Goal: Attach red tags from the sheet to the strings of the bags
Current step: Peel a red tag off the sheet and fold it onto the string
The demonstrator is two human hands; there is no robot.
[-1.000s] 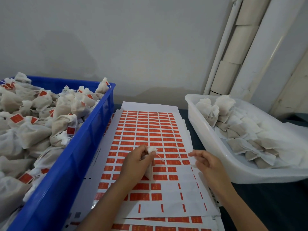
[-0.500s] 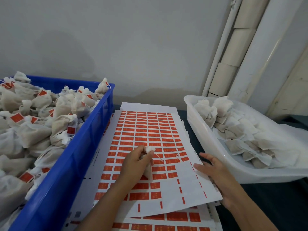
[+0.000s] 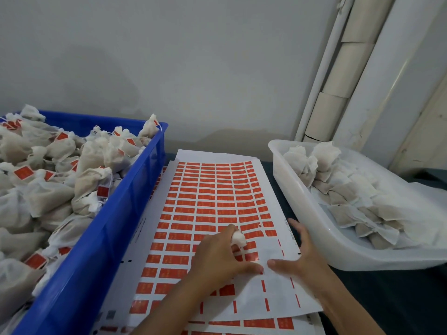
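A white sheet of red tags (image 3: 212, 197) lies in the middle, on top of more such sheets. My left hand (image 3: 217, 257) rests on the sheet and holds a small white bag (image 3: 238, 238), whose top sticks out past the fingers. My right hand (image 3: 302, 257) lies flat on the sheet's right edge with the fingers spread and the thumb pointing left near my left thumb. The bag's string is not visible.
A blue crate (image 3: 101, 238) on the left is heaped with bags carrying red tags. A white tub (image 3: 302, 213) on the right holds bags without tags. A grey wall and pale pipes stand behind. Dark table surface shows at the lower right.
My right hand came down from hovering beside the sheet onto its right edge. The top sheet shifted and turned slightly. My left hand moved lower with the bag.
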